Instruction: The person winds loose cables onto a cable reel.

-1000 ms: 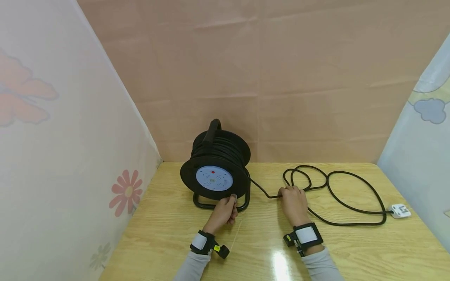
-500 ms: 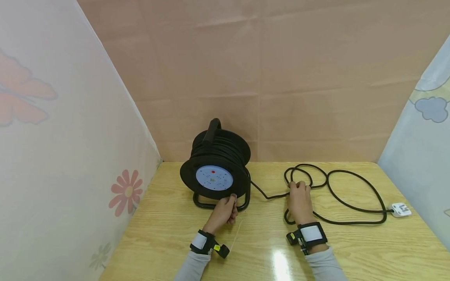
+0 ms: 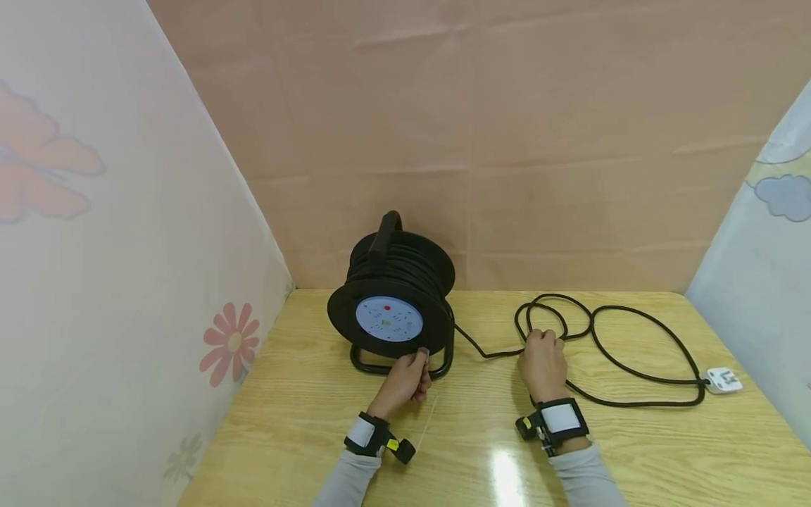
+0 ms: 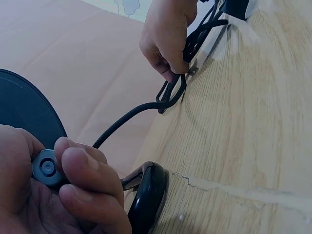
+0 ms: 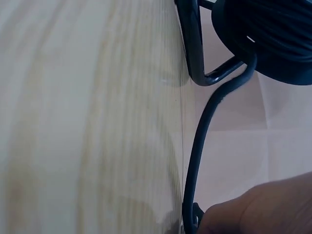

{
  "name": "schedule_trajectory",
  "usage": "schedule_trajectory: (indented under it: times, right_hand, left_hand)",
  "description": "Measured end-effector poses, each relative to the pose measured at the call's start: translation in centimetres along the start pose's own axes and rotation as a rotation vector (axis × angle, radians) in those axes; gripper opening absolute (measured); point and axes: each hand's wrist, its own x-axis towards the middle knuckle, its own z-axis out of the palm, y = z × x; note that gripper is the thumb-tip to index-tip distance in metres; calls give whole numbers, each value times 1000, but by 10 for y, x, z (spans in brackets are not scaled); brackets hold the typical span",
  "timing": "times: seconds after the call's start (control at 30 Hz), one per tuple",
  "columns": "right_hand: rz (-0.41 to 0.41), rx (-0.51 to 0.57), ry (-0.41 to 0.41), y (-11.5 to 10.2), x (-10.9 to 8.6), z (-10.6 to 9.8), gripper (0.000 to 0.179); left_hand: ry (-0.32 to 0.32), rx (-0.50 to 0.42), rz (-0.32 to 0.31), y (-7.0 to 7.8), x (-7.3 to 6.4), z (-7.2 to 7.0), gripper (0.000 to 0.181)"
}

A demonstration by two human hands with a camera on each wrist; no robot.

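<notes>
cable reel (round pale panel) on glossy tubing.

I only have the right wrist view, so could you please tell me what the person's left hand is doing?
Observer: The left hand grips a small round knob low on the front of the reel.
Operator: Thank you; what does the cable end in?
Observer: A white plug, lying on the table at the right of the head view.
Operator: And what else is on the reel's front?
Observer: A pale round panel with a red spot.
</notes>
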Motion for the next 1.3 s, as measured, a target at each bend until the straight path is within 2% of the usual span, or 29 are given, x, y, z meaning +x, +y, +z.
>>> schedule_trajectory:
  times: [0.17, 0.43, 0.6, 0.8, 1.3]
  right_hand:
    - [27, -72, 15, -2, 0, -1, 13]
    - [49, -17, -54, 1, 3, -4, 11]
    - [45, -15, -36, 0, 4, -9, 24]
    - [85, -6, -30, -2, 5, -13, 37]
    - [172, 80, -30, -1, 9, -19, 30]
  left_hand:
    - [-6, 12, 4, 1, 0, 1, 50]
    - [-2, 27, 7, 2, -1, -1, 51]
    - [0, 39, 0, 1, 0, -2, 51]
    - [13, 49, -3, 1, 0, -2, 50]
    - [32, 33, -4, 1, -2, -4, 47]
